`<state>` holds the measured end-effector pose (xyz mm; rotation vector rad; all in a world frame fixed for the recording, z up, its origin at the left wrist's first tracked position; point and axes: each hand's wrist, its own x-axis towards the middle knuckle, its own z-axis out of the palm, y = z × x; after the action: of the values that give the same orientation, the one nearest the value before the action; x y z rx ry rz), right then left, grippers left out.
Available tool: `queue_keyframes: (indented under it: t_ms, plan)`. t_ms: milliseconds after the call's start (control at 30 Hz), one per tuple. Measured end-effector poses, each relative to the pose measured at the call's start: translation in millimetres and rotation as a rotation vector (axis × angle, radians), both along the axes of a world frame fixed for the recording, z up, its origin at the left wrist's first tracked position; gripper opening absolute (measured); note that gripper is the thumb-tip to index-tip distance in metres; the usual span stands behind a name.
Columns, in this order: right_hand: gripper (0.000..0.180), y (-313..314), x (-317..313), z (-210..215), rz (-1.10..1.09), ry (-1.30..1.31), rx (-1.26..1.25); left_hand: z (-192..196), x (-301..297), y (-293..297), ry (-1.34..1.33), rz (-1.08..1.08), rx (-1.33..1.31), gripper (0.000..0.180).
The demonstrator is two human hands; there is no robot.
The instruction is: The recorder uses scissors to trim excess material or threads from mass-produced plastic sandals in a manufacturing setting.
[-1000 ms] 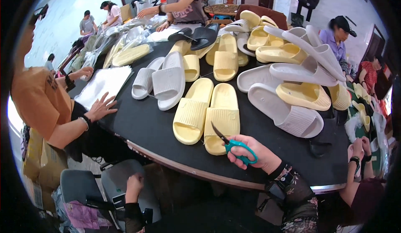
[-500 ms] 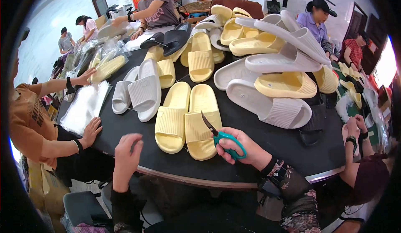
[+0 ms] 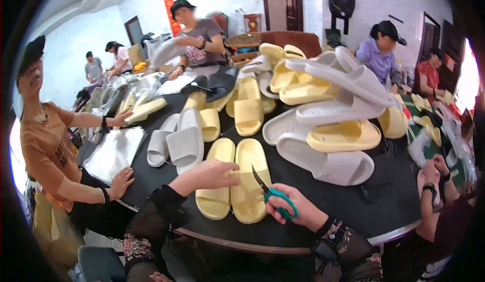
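A pair of yellow slide slippers lies side by side in front of me: the left slipper (image 3: 214,201) and the right slipper (image 3: 251,153). Over their straps reaches my left hand (image 3: 208,175), fingers loosely extended and holding nothing; whether it touches them I cannot tell. My right hand (image 3: 298,210) grips scissors (image 3: 281,202) with teal handles. Their dark, curved blades point up and left over the right slipper's edge. Grey slippers (image 3: 186,141) stand just beyond my left hand.
A tall pile of grey and yellow slippers (image 3: 323,113) covers the right of the black table (image 3: 298,231). A co-worker (image 3: 50,145) at left rests a hand beside clear plastic bags (image 3: 113,148). Other people work around the tables, one nearby at right (image 3: 444,206).
My left hand has moved right and forward, from beside the yellow pair to over their straps. The scissors remain in my right hand. The view has tilted up.
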<state>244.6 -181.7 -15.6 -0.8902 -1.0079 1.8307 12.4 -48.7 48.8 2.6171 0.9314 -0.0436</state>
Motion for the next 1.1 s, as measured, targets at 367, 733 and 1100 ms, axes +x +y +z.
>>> queue_keyframes:
  t_ms: [367,733,1100]
  plan:
    - [0.035,6.0,-1.0,-1.0,-0.003,0.062,-0.017,-15.7,11.0,-2.9,-0.004,0.013,-0.359,0.042]
    - [0.032,3.9,0.6,1.5,-0.036,0.081,0.000,-15.9,-0.9,-15.9,-0.028,0.045,-0.556,0.039]
    - [0.031,1.4,9.5,8.1,-0.147,0.137,0.137,9.3,-21.8,-66.0,-0.249,0.242,-0.547,0.036]
